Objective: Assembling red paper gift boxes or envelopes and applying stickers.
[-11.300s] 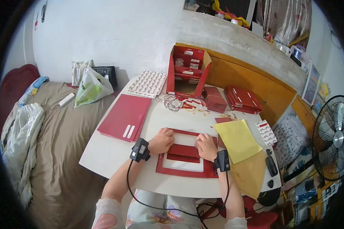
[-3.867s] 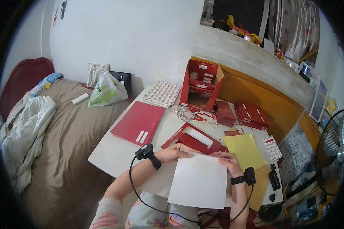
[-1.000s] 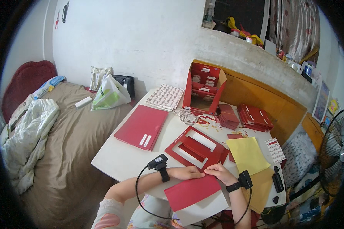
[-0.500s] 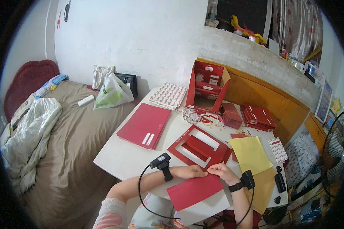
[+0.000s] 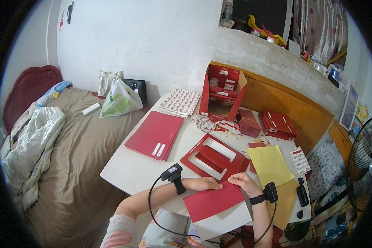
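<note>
Whitish wall, scuffed; before it, your desk, pale and smooth. One red-and-white sheet, thin, straight-edged, at the desk's 6 o'clock side, nearest you. Your left hand: thumb pressed on its upper edge, some fingers hidden. Your right hand: fingers curled, apparently pinching the same edge. Progress, as judged: red part seemingly folded over white, done; white margin below uncovered, fold perhaps not fully creased. From the sheet: at 12 o'clock, red card frame, two rectangular windows; at 11, flat red stack, two white slots; at 2, matte yellow sheet; farther at 12, open cardboard carton, red-faced, boxy.
</note>
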Demonstrator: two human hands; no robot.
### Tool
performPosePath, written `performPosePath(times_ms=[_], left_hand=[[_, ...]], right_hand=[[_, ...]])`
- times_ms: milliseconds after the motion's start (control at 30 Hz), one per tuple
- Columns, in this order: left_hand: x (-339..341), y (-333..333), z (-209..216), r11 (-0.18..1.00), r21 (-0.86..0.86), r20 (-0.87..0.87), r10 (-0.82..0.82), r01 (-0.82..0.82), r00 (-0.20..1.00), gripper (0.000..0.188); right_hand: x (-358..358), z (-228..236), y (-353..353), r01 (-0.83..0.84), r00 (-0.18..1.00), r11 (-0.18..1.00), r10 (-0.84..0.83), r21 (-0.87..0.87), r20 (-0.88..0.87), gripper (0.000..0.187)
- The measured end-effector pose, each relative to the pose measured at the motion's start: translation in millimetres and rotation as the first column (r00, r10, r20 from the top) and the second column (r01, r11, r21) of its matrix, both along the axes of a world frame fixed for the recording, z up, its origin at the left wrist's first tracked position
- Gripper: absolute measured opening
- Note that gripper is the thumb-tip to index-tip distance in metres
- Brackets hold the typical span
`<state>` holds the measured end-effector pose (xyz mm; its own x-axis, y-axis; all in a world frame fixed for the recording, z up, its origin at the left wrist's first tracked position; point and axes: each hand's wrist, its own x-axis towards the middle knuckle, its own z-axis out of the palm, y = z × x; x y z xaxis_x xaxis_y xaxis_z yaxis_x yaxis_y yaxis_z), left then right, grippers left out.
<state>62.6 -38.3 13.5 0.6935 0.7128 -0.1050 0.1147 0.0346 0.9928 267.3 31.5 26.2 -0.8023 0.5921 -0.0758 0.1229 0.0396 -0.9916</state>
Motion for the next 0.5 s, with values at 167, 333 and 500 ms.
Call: performPosePath(times_ms=[167,333,500], left_hand=[[3,-8,14,0.995,-0.087,-0.007,0.046,-0.046,0.999,0.044],[-1,-8,16,0.999,-0.052,-0.05,-0.001,-0.001,0.999,0.045],[0,-10,22,0.996,-0.082,-0.066,0.04,-0.046,0.997,0.046]], right_hand=[[1,6,1,0.029,1.0,1.0,-0.028,-0.009,0.01,0.015],[4,4,1,0.048,0.999,0.999,-0.048,0.009,0.01,0.017],[2,5,1,0.048,0.999,0.998,-0.049,-0.04,-0.019,0.014]])
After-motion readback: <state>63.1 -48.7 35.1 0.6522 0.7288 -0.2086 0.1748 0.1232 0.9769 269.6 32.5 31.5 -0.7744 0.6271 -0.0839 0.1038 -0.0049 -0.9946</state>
